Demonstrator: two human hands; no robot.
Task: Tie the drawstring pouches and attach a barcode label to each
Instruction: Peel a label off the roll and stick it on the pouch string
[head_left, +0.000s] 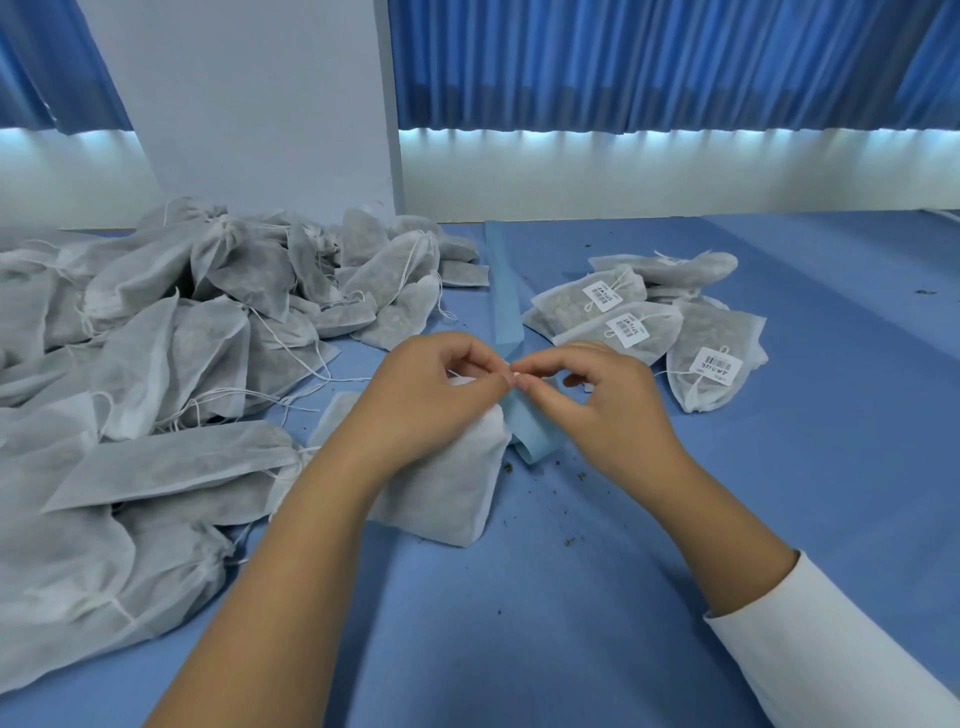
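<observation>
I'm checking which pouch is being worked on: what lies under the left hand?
A white pouch lies on the table under the left hand. The hand covers its top end, so its drawstring and any label there cannot be seen.

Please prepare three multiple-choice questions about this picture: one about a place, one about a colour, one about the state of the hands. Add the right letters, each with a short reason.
1. Where do the labelled pouches lie?
A. to the person's right
B. to the person's left
C. on the floor

2. What colour is the table cover?
A. green
B. blue
C. red

3. What are the left hand and the right hand doing?
A. lying flat
B. lifting a pouch high
C. pinching at the blue strip

1 A: the barcode labels show only on the right group.
2 B: the cover is blue everywhere it shows.
3 C: both sets of fingertips meet at the strip, above an unlabelled pouch.
</observation>
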